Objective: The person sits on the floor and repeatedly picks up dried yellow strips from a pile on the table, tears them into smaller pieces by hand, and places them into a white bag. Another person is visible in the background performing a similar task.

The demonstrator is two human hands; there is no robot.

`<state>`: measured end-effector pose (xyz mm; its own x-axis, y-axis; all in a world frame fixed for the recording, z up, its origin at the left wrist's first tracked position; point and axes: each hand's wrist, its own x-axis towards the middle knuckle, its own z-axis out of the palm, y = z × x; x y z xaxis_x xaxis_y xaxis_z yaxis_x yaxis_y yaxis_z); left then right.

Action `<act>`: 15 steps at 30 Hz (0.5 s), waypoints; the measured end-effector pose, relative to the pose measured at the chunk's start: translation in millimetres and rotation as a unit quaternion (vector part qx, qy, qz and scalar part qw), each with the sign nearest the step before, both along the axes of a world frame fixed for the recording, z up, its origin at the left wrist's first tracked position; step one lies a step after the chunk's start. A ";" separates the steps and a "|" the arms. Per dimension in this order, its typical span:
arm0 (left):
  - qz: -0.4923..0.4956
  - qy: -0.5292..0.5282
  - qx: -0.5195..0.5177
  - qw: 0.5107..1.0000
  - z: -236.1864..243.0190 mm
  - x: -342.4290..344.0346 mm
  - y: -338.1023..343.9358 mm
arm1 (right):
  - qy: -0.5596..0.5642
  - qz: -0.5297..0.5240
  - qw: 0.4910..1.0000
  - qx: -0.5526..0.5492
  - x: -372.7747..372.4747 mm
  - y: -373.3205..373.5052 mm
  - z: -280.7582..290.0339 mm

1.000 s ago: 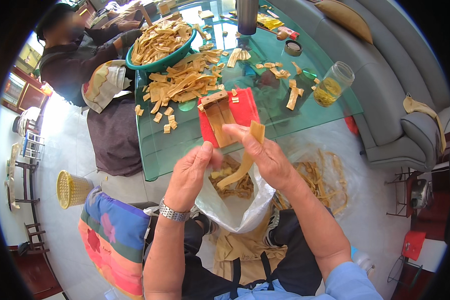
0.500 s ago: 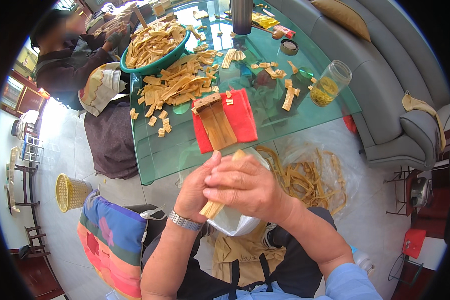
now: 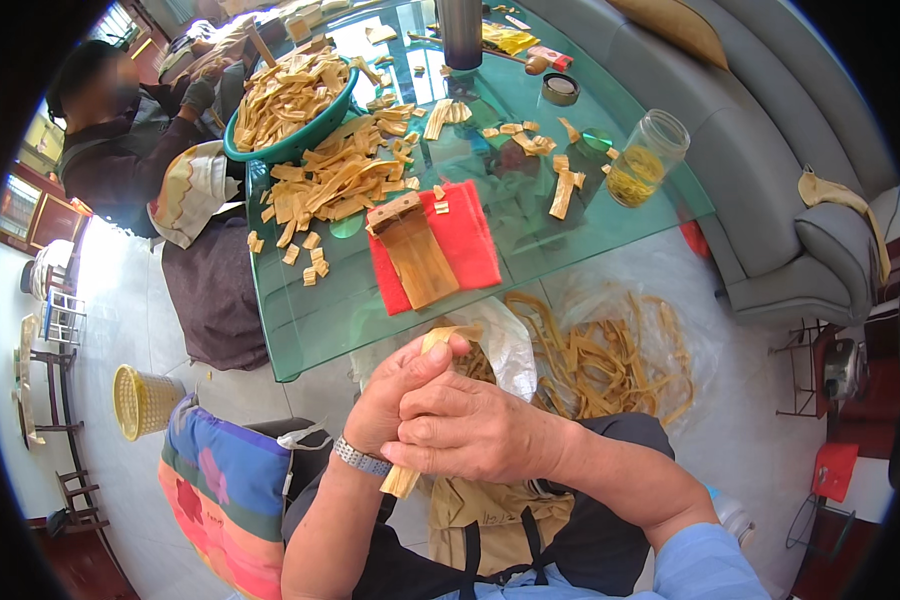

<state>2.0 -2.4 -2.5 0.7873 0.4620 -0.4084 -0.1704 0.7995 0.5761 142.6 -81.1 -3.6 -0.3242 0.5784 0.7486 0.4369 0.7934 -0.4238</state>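
A pale tan, fibrous strip point(image 3: 400, 482) is held between my two hands, above the gap between my knees and the table. My left hand point(image 3: 382, 392), below which a metal watch band shows, grips it with the thumb on top near its upper end. Closed over its middle, my right hand point(image 3: 470, 428) has its fingers against my left palm. The strip's lower end sticks out below my hands; its middle is hidden. Just beyond, a wooden board with a raised crossbar point(image 3: 425, 265) lies on a folded red cloth point(image 3: 478, 240) at the glass table's near edge.
Tan pieces lie heaped on the glass table point(image 3: 530, 250) beside a full green basin point(image 3: 305, 143). A glass jar point(image 3: 650, 160) stands at right. Below the edge are a white bag point(image 3: 515, 352) and long strips point(image 3: 610, 360) in clear plastic. Another person point(image 3: 120, 150) sits at left.
My hands have moved slightly down and left with the strip. More of its upper end shows above my left thumb. The whole view has shifted a little.
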 end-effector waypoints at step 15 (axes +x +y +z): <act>-0.285 0.165 0.308 0.893 9.9 -15.7 7.0 | 0.152 -0.131 0.943 -0.265 21.4 7.6 -16.5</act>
